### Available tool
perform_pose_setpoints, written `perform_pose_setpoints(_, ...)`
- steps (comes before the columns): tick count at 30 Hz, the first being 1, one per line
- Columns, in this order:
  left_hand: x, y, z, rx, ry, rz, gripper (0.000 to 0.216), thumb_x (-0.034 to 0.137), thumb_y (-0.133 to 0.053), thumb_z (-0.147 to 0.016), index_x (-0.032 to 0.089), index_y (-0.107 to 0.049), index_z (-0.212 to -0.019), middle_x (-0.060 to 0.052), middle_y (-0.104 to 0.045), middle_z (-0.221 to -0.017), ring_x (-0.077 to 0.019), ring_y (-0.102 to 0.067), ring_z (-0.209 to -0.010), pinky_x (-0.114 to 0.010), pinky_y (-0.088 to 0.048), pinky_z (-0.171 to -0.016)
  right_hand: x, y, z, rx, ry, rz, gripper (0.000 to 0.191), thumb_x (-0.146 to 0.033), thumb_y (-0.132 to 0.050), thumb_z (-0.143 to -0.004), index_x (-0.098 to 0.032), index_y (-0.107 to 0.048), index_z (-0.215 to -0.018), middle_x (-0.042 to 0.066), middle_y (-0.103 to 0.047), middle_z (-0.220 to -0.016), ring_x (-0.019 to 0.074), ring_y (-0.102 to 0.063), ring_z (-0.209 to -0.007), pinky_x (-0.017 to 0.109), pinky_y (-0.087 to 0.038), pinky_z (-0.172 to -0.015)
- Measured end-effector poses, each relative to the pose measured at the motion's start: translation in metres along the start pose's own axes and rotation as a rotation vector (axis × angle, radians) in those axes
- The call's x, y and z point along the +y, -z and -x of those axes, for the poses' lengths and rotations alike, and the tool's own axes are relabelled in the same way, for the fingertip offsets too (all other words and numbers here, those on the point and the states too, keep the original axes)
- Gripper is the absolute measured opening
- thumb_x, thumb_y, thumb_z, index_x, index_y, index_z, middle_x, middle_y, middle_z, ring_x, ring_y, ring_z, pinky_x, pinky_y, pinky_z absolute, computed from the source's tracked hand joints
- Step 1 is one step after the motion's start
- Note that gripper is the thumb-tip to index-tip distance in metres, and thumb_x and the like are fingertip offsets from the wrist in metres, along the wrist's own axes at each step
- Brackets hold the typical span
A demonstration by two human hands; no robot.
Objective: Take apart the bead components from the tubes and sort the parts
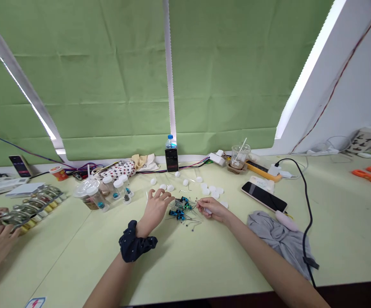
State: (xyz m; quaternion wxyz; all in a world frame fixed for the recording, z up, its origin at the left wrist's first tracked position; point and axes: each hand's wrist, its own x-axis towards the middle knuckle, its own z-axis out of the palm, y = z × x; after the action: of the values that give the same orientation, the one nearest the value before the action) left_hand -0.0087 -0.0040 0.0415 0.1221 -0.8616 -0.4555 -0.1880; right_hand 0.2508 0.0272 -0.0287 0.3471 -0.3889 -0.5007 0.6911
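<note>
Head view: pile (183, 210) of small parts on pale table (185, 265), between hands; shiny blue bodies (177, 213), touches of green, thin silvery stems (193, 221) splayed outward, jumbled. Left hand (155, 208) beside pile, fingers loosely apart, contact unclear. Right hand (213, 208) at pile's right edge, fingertips pinched narrow; cannot tell on what. White caps (212, 188) just behind.

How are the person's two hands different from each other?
The left hand has a dark, dotted scrunchie around its wrist; the right hand has a bare wrist.
The left hand's fingers are spread and bent; the right hand's fingertips are bunched together.
Both are close to the pile of shiny blue pieces.
</note>
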Motion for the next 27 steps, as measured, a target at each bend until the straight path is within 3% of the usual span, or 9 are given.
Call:
perform_pose_setpoints(4, -0.014, -0.001, 0.002, 0.074, 0.063, -0.030, 0.042, 0.004, -0.043, -0.080, 0.030, -0.064, -0.105, -0.007, -0.066, -0.107, -0.0279, -0.049, -0.110, -0.051, -0.024, -0.096, -0.001, 0.000, 0.005, 0.000, -0.004, 0.139, 0.040, -0.049, -0.069, -0.068, -0.011, -0.063, -0.077, -0.001, -0.057, -0.059, 0.0027, -0.039, -0.036, 0.017, -0.022, -0.035)
perform_pose_setpoints(8, -0.045, -0.009, -0.004, 0.124, 0.207, -0.084, 0.040, 0.011, -0.046, -0.080, 0.028, -0.062, -0.112, -0.009, -0.064, -0.111, -0.0300, -0.050, -0.107, -0.051, -0.026, -0.094, -0.003, -0.001, 0.007, -0.004, 0.000, 0.209, 0.037, -0.047, -0.070, -0.067, -0.012, -0.063, -0.079, -0.002, -0.057, -0.054, 0.0032, -0.040, -0.035, 0.016, -0.024, -0.034)
perform_pose_setpoints(12, -0.081, -0.025, -0.027, 0.150, 0.349, -0.130, 0.043, 0.016, -0.043, -0.082, 0.023, -0.056, -0.122, -0.012, -0.061, -0.115, -0.0303, -0.049, -0.108, -0.048, -0.032, -0.092, -0.001, -0.002, 0.006, 0.010, 0.000, 0.236, 0.037, -0.048, -0.069, -0.068, -0.015, -0.059, -0.081, -0.003, -0.057, -0.050, 0.0037, -0.038, -0.033, 0.015, -0.026, -0.032)
perform_pose_setpoints(17, -0.106, -0.038, -0.059, 0.164, 0.507, -0.117, 0.056, 0.020, -0.043, -0.081, 0.011, -0.038, -0.137, -0.020, -0.049, -0.131, -0.0346, -0.040, -0.121, -0.049, -0.033, -0.095, -0.003, -0.002, 0.008, 0.039, -0.057, 0.357, 0.046, -0.058, -0.049, -0.079, -0.021, -0.052, -0.107, -0.004, -0.057, -0.046, 0.0076, -0.039, -0.029, 0.016, -0.026, -0.032)
perform_pose_setpoints(20, -0.100, -0.033, -0.058, 0.245, 0.465, -0.114, 0.062, 0.022, -0.048, -0.079, 0.010, -0.034, -0.138, -0.019, -0.034, -0.143, -0.0344, -0.022, -0.135, -0.049, -0.024, -0.104, -0.008, 0.001, 0.011, 0.202, 0.062, 0.505, 0.041, -0.052, -0.028, -0.089, -0.021, -0.050, -0.105, -0.005, -0.051, -0.043, 0.0100, -0.041, -0.032, 0.019, -0.028, -0.037)
perform_pose_setpoints(24, -0.083, -0.017, -0.034, 0.452, 0.502, -0.136, 0.055, 0.021, -0.046, -0.081, 0.016, -0.038, -0.135, -0.014, -0.022, -0.148, -0.0327, -0.007, -0.139, -0.052, -0.010, -0.109, -0.007, 0.006, 0.010, 0.525, 0.375, 0.799, 0.027, -0.030, -0.028, -0.088, -0.020, -0.052, -0.091, -0.003, -0.048, -0.053, 0.0142, -0.049, -0.054, 0.024, -0.036, -0.056)
perform_pose_setpoints(27, -0.080, -0.005, -0.016, 0.525, 0.625, -0.151, 0.060, 0.024, -0.046, -0.081, 0.013, -0.030, -0.138, -0.018, -0.020, -0.147, -0.0345, -0.005, -0.139, -0.056, -0.007, -0.107, 0.001, 0.011, 0.004, 0.572, 0.441, 0.878, 0.027, -0.024, -0.027, -0.086, -0.020, -0.052, -0.096, -0.002, -0.049, -0.063, 0.0168, -0.050, -0.064, 0.028, -0.038, -0.064)
